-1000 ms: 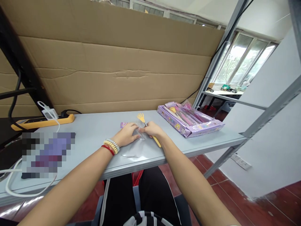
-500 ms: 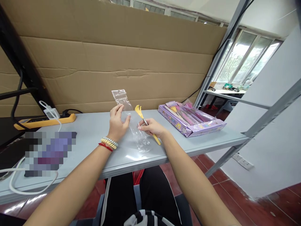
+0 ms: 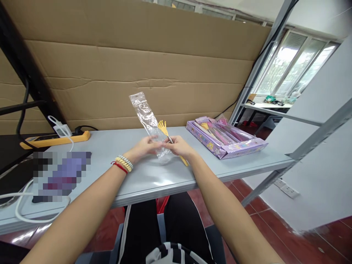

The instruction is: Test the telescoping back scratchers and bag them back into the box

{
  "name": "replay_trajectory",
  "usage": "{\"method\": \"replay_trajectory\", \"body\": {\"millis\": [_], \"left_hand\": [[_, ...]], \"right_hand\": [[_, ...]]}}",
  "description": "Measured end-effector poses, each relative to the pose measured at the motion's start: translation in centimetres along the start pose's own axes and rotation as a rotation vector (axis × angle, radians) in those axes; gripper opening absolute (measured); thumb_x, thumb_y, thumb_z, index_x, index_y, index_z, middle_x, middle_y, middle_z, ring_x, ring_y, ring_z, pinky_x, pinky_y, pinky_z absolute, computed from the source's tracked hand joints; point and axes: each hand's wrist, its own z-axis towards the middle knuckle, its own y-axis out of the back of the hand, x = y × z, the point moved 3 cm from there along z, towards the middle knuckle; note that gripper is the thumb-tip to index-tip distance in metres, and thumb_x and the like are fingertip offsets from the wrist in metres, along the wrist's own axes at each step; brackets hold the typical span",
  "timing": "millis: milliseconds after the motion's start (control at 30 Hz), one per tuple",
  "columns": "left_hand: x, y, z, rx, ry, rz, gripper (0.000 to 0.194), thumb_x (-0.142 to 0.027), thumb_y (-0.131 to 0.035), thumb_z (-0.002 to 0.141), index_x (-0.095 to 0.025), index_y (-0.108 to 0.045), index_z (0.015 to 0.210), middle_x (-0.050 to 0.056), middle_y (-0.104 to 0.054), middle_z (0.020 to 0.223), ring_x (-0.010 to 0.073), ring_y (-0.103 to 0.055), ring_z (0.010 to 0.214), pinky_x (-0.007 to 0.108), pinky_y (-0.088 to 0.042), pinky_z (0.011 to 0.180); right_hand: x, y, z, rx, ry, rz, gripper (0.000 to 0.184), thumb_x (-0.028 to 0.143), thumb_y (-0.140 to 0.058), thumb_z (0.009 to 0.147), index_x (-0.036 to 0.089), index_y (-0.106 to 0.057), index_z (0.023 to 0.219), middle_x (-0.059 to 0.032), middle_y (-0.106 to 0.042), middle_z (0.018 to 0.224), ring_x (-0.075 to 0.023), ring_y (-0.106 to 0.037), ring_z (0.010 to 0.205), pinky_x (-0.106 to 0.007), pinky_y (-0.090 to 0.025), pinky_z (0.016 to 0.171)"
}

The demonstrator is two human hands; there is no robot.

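Observation:
My left hand (image 3: 144, 146) pinches the lower end of a clear plastic sleeve bag (image 3: 145, 116), which stands up and leans to the back left above the grey table (image 3: 110, 154). My right hand (image 3: 178, 146) grips a small yellow hand-shaped scratcher (image 3: 164, 129) by its metal shaft, its yellow claw pointing up beside the bag. The two hands meet fingertip to fingertip at the bag's lower end. Beaded bracelets and a red string circle my left wrist.
A purple display box (image 3: 226, 140) with several more packed scratchers lies to the right on the table. A yellow power strip (image 3: 56, 139) with a white plug sits at the back left. A blurred-out object (image 3: 59, 176) and white cable (image 3: 24, 209) lie at the left. Cardboard sheets stand behind.
The bag, flat on the table a second ago, was lifted by my left hand and now stands upright. My left hand slid down to its lower end, meeting my right hand with the scratcher.

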Motion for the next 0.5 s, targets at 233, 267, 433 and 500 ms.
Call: {"method": "replay_trajectory", "body": {"millis": [233, 267, 433, 500], "left_hand": [[0.4, 1.0, 0.3, -0.278, 0.009, -0.046, 0.037, -0.045, -0.077, 0.058, -0.013, -0.064, 0.071, 0.005, -0.066, 0.063, 0.0165, -0.062, 0.061, 0.031, -0.052, 0.061], [0.3, 1.2, 0.3, -0.319, -0.002, -0.086, 0.037, -0.043, -0.078, 0.057, -0.012, -0.064, 0.071, 0.005, -0.066, 0.063, 0.0165, -0.063, 0.061, 0.031, -0.053, 0.061], [0.0, 1.1, 0.1, -0.293, 0.017, -0.230, 0.031, -0.030, -0.079, 0.058, -0.011, -0.064, 0.077, 0.005, -0.067, 0.068, 0.0143, -0.062, 0.059, 0.030, -0.054, 0.059], [0.1, 1.2, 0.1, -0.321, 0.055, -0.239, 0.026, -0.022, -0.077, 0.059, -0.010, -0.063, 0.077, 0.004, -0.065, 0.064, 0.0133, -0.060, 0.055, 0.029, -0.053, 0.056]], "right_hand": [[-0.6, 0.0, 0.1, 0.044, -0.050, -0.167, 0.033, 0.042, -0.071, 0.059, 0.015, -0.058, 0.071, 0.0102, -0.032, 0.045, -0.0040, -0.026, 0.043, -0.021, -0.018, 0.044], [-0.6, 0.0, 0.2, 0.049, -0.050, -0.179, 0.031, 0.040, -0.070, 0.060, 0.014, -0.058, 0.071, 0.0098, -0.033, 0.046, -0.0041, -0.026, 0.043, -0.021, -0.019, 0.045], [-0.6, 0.0, 0.2, 0.010, -0.008, -0.202, 0.022, 0.036, -0.060, 0.068, 0.015, -0.057, 0.072, 0.0085, -0.033, 0.050, -0.0051, -0.026, 0.047, -0.021, -0.022, 0.048], [-0.5, 0.0, 0.2, -0.003, 0.021, -0.262, 0.024, 0.039, -0.058, 0.071, 0.015, -0.056, 0.070, 0.0074, -0.033, 0.052, -0.0059, -0.028, 0.049, -0.021, -0.022, 0.049]]}}
